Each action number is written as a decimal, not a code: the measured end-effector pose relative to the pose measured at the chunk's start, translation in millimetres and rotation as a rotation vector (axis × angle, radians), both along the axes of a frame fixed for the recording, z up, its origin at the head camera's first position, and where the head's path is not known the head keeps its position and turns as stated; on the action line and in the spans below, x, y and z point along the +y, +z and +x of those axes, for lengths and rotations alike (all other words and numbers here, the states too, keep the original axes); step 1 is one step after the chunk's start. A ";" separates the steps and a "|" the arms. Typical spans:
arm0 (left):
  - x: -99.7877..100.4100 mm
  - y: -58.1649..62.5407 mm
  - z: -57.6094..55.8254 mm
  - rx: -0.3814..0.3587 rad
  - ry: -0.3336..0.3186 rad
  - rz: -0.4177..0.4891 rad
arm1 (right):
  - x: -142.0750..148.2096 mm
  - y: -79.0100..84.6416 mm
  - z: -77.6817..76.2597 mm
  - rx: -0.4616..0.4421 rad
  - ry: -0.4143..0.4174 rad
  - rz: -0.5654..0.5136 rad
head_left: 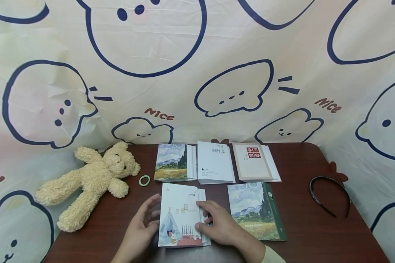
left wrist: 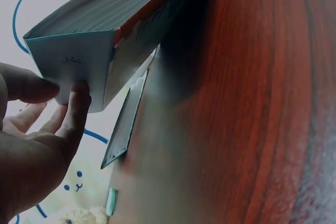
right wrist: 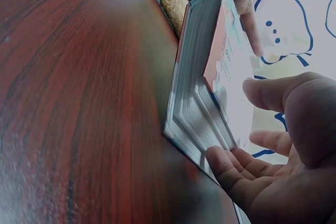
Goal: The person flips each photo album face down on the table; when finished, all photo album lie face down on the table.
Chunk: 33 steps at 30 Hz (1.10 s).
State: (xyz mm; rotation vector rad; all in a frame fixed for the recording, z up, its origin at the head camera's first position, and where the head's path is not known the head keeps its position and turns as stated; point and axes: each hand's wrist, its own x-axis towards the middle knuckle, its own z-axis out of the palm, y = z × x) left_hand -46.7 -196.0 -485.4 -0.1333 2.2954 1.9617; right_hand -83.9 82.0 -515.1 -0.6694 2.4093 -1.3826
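A white photo album point(head_left: 181, 215) with a teepee drawn on its cover is between my two hands at the table's front. My left hand point(head_left: 144, 224) is at its spine; in the left wrist view the thumb and fingertips touch the pale blue spine point(left wrist: 79, 61). On the opposite side, my right hand point(head_left: 222, 224) holds the page edge, thumb and index finger over the cover. The right wrist view shows other fingers point(right wrist: 223, 163) against the layered page edges point(right wrist: 202, 119). Right of it lies a photo album with a painted landscape point(head_left: 250, 210) and green spine.
Behind stand a landscape album point(head_left: 171, 162), a white album point(head_left: 215, 164) and a beige-bordered album point(head_left: 253, 160) in a row. A teddy bear point(head_left: 97, 180) and a pale green ring point(head_left: 144, 176) lie left. A black headband point(head_left: 329, 179) rests right on the brown table point(head_left: 299, 204).
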 end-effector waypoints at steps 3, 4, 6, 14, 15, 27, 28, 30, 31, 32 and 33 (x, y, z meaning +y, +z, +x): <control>0.1 0.4 -0.4 0.002 -0.005 0.010 | 0.5 -0.3 -0.1 -0.013 0.000 -0.008; 0.4 0.9 -0.9 0.001 -0.004 0.013 | 0.8 -0.4 -0.1 -0.014 0.000 -0.011; 1.0 1.6 -1.5 0.005 -0.003 0.024 | 1.3 -0.3 0.0 -0.023 -0.001 -0.019; 6.6 1.9 -4.1 0.023 -0.020 0.097 | 1.0 -2.4 0.2 -0.059 -0.006 -0.054; 7.3 1.9 -4.7 0.018 -0.018 0.102 | 0.8 -2.5 0.3 -0.061 -0.006 -0.060; 9.8 0.6 -7.8 -0.063 -0.089 0.122 | -1.1 0.0 1.9 -0.093 0.006 -0.152; 9.9 0.4 -8.0 -0.062 -0.105 0.122 | -1.6 -0.1 2.0 -0.097 0.005 -0.152; 10.0 0.3 -8.7 -0.060 -0.128 0.127 | -2.5 -0.5 2.1 -0.107 0.006 -0.150; 10.1 0.3 -9.0 -0.059 -0.138 0.128 | -2.8 -0.7 1.9 -0.109 0.008 -0.149; 10.1 0.3 -9.4 -0.058 -0.146 0.130 | -3.1 -0.7 1.7 -0.112 0.010 -0.147; 10.0 0.5 -9.7 -0.058 -0.154 0.131 | -3.3 -0.8 1.4 -0.116 0.013 -0.143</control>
